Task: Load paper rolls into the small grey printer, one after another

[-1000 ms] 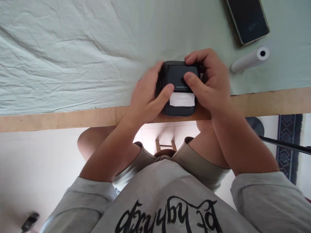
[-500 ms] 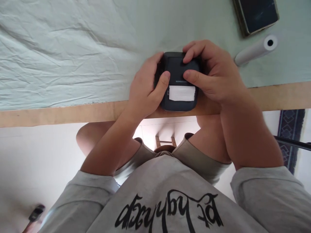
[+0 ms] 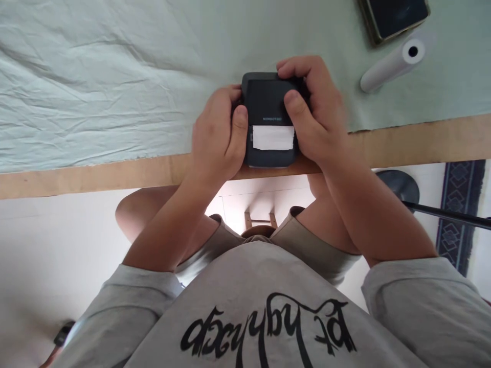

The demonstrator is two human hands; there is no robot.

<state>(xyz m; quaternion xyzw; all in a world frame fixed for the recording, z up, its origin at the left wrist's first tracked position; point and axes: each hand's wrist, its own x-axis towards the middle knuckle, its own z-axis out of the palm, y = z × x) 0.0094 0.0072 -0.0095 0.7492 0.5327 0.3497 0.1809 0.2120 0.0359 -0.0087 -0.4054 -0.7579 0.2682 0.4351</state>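
A dark label printer [image 3: 266, 97] is at the near edge of the table, gripped from both sides. White paper [image 3: 273, 138] sticks out of its front slot. My left hand [image 3: 220, 135] is closed on the printer's left side, the thumb along its edge and the other fingers partly hidden. Around the right side wraps my right hand [image 3: 316, 107], with its thumb resting near the top face and its index finger over the far right corner. The printer's underside is hidden.
To the right, a white paper roll [image 3: 393, 65] with a dark core hole lies on the pale green cloth [image 3: 153, 66]. Beyond it is a dark phone-like device [image 3: 395, 18]. The wooden table edge [image 3: 422, 144] runs just in front of my body.
The printer and both hands have shifted slightly left and away from me in view. My right thumb and fingers have moved off the printer's top toward its right edge.
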